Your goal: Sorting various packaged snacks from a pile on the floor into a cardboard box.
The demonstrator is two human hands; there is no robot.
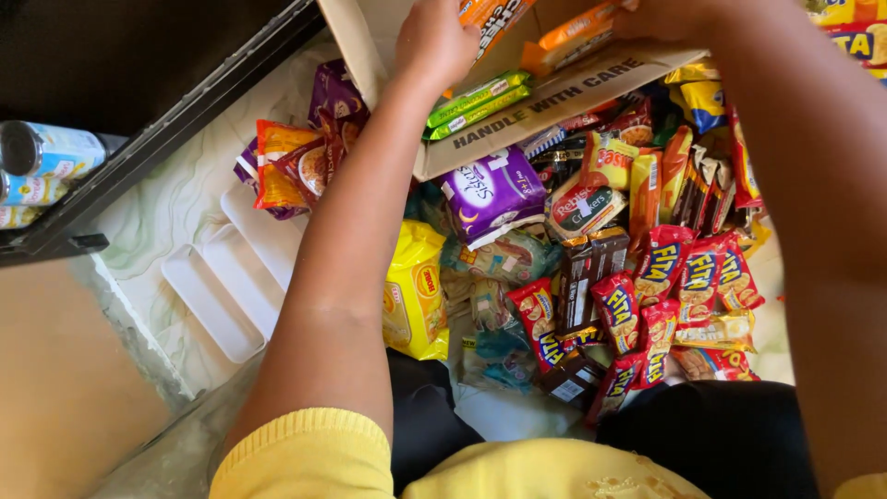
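Both my arms reach forward into an open cardboard box [517,115] at the top. My left hand [432,42] is inside the box, fingers curled on an orange snack packet [492,17]. My right hand [667,17] is at the box's far right, mostly cut off by the frame edge, touching an orange packet [577,35]; whether it grips it is unclear. Green packets [476,103] lie in the box. Below the box a heap of snack packs covers the floor: red cracker packs [661,268], a purple pack [492,192], a yellow pack [416,291].
White plastic trays [222,286] lie on the marbled floor at left. A dark shelf frame [157,129] with tins [51,150] stands at upper left. Purple and orange packets [300,157] lie beside the box. My yellow sleeves and dark trousers fill the bottom.
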